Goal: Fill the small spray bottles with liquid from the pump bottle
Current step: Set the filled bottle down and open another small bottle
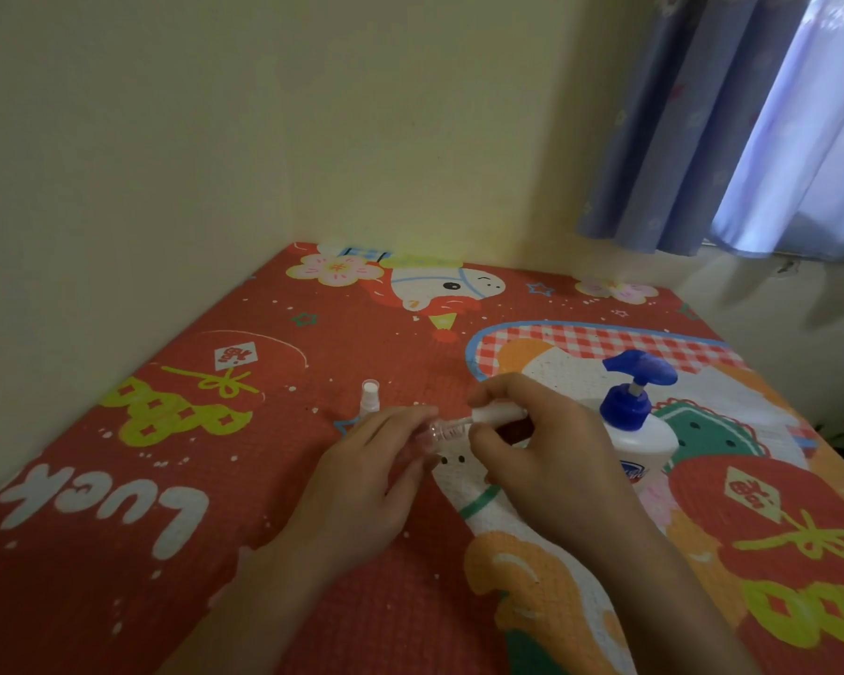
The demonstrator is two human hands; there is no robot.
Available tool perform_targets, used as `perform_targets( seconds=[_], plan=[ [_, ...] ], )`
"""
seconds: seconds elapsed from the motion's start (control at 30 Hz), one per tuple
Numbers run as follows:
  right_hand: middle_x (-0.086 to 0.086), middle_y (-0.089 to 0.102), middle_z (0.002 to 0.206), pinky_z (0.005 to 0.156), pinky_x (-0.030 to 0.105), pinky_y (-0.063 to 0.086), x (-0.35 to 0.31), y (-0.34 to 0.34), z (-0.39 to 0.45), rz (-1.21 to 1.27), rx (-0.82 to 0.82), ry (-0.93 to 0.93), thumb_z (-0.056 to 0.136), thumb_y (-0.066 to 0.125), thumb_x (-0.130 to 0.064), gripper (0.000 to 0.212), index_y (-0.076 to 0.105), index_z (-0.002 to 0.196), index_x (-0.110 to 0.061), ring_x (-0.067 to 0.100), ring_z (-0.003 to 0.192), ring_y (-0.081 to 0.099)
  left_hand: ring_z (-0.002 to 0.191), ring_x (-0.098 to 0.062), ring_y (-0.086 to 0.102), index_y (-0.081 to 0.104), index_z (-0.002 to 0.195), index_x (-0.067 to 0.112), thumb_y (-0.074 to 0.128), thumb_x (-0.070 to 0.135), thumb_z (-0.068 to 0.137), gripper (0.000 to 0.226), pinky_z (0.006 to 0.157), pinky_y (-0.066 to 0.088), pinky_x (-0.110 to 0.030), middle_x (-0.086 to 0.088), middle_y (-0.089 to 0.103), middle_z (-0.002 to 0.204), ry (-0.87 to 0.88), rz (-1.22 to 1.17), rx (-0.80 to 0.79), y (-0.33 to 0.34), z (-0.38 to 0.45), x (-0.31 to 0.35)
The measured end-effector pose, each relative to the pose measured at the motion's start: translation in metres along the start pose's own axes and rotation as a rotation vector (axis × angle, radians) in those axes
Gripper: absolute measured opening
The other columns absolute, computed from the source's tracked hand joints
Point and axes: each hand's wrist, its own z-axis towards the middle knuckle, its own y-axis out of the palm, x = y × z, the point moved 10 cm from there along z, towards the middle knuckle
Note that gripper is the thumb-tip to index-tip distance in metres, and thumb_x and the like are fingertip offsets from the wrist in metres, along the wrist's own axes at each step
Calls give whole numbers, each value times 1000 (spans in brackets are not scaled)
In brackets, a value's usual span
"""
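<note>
My left hand (366,479) grips a small clear spray bottle (437,432) lying almost sideways, its open neck pointing right. My right hand (537,460) pinches the white spray head (500,412), whose thin tube reaches into the clear bottle's neck. A second small spray bottle (369,396) with a white cap stands upright on the mat just behind my left hand. The white pump bottle (641,433) with a blue pump stands to the right, partly hidden behind my right hand.
Everything sits on a red patterned mat (215,455) pushed into a corner, with walls at the left and back. A blue curtain (727,119) hangs at the upper right. The mat's right edge runs close behind the pump bottle.
</note>
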Motion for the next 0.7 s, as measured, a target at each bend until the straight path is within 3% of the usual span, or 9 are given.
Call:
perform_targets(
  seconds=[0.17,0.3,0.4,0.57,0.7],
  plan=[
    [-14,67,78,64,31,60,3,-5,-1,53,71,27,88,65,-24,17,59,98,-36,1,65,67,107,7,56,55,132,31,59,39,93,40,87,40,-3,22,59,117,-51,57,102,-17,2,-5],
    [-13,66,78,63,35,60,4,-10,-3,92,171,21,88,64,-22,14,59,96,-33,5,66,68,105,-3,55,59,126,24,57,42,90,41,88,44,-19,21,55,110,-86,156,234,-34,3,-8],
    [-16,64,77,61,30,59,5,-11,-5,65,243,25,90,66,-30,10,59,96,-32,3,65,66,101,-3,54,60,123,22,55,44,90,40,84,45,-21,26,54,104,-111,139,334,-46,2,-8],
    [-22,58,73,63,23,53,14,14,-5,-117,234,42,91,62,-38,10,55,95,-33,-4,68,59,99,6,49,59,122,25,56,45,89,38,83,39,-6,48,46,106,-108,76,394,-53,0,-5],
    [-12,68,83,68,33,57,37,47,-4,-192,175,98,94,57,-41,14,58,103,-31,3,71,63,89,2,54,60,121,23,64,40,87,39,82,37,0,37,52,101,-124,49,384,-48,-1,-8]
  ],
)
